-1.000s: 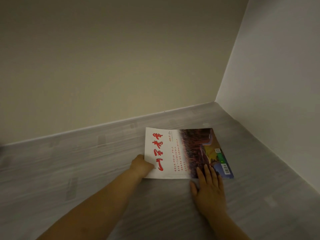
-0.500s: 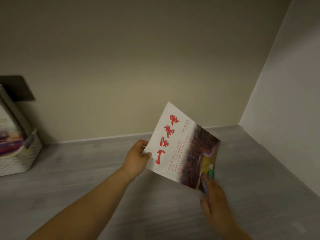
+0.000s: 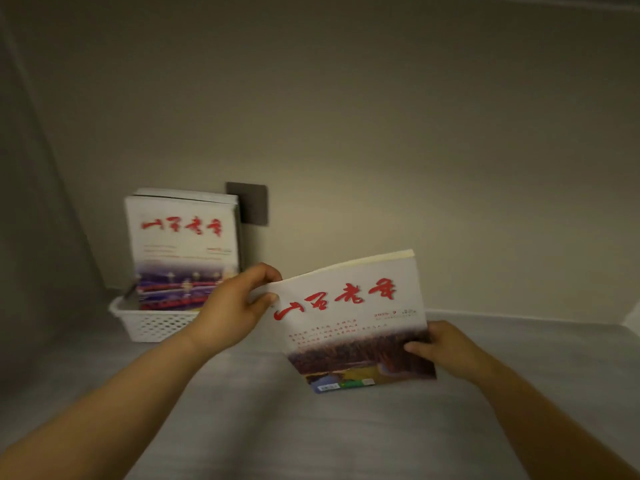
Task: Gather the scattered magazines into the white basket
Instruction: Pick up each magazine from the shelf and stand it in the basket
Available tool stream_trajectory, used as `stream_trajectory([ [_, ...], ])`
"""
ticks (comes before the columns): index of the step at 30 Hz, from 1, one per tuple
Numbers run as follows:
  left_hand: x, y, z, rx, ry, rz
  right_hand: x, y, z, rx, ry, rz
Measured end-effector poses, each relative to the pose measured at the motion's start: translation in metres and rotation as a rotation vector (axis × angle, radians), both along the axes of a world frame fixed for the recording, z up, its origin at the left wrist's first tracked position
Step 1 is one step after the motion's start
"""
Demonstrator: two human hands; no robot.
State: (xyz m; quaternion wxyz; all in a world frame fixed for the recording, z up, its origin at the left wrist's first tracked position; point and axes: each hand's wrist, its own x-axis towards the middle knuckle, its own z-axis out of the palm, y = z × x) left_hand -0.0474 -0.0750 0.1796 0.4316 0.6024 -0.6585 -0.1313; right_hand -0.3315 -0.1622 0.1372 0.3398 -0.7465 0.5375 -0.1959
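A white basket (image 3: 149, 325) with a lattice wall stands on the floor (image 3: 277, 427) at its far edge, left of the middle and close to the wall (image 3: 381, 133). A stack of magazines (image 3: 181, 244) stands upright in it, rising well above the rim. The front cover is white on top, with a row of large red brush-style characters. Lines of small print below them are too blurred to read. Its lower part shows a purple and red picture, and the basket wall cuts off the bottom of it. The edges of at least one more copy show behind the front one; how many there are cannot be told. A dark square plate (image 3: 254, 204) on the wall is partly hidden behind the stack.

The left hand (image 3: 232, 306) pinches the top left corner of another magazine (image 3: 353, 317), thumb on the cover and fingers curled behind it. This magazine is held off the floor, to the right of the basket and apart from it, cover towards the camera and tilted slightly. It carries the same red characters on white. Under them at the right is a small dark line that seems to begin with 2025; the rest is unreadable. Red small print runs across the middle above a dark reddish landscape picture. A barcode label and a green patch sit along the bottom edge.

The right hand (image 3: 446, 348) grips the cover's lower right edge, thumb in front and the fingers hidden behind.
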Motion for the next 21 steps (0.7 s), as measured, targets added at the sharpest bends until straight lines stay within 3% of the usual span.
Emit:
stream_trajectory([
  [2,0.043,0.008,0.007,-0.009,0.101,0.052,0.055,0.003,-0.007,0.002,-0.011,0.014],
  [6,0.125,0.015,0.016,-0.092,0.632,0.135,0.151,0.013,-0.017,0.005,-0.165,0.027],
  [8,0.159,0.015,0.01,-0.089,0.8,0.184,0.187,0.016,-0.016,0.021,-0.231,0.017],
  [13,0.198,0.005,-0.023,0.067,0.766,0.256,0.246,0.007,0.003,-0.006,-0.377,-0.051],
  [16,0.207,-0.01,-0.023,0.053,0.707,0.335,0.276,-0.008,0.017,-0.121,-0.399,-0.073],
  [21,0.239,-0.037,-0.012,0.035,0.564,0.369,0.326,-0.033,0.021,-0.283,-0.304,-0.171],
])
